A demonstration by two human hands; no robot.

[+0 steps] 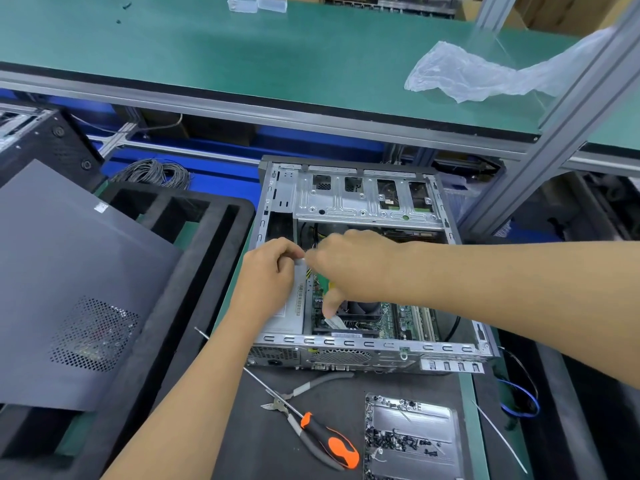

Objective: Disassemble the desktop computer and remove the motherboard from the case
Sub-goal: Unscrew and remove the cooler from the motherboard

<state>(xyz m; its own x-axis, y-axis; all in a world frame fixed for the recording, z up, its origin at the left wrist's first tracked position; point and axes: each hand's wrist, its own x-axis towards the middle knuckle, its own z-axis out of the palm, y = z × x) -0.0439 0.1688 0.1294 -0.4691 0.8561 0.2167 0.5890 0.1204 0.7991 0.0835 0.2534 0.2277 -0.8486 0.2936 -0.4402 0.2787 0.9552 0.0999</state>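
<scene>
Over case (363,344) left rim | left hand (270,271) grip pinching connector (300,261) | right hand (349,268) grip unclear

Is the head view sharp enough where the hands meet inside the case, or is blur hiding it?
Head view: the right hand is motion-blurred and the left hand slightly soft, so what they work on is unclear; the case rim and screwdriver are sharp; wide-angle bending curves the bench edges.

The open grey metal computer case (367,271) lay centrally. Left of it rested the flat dark side panel (69,282); before it lay the orange-handled screwdriver (311,427), grey-handled pliers (304,389) and the metal screw tray (412,438).
</scene>
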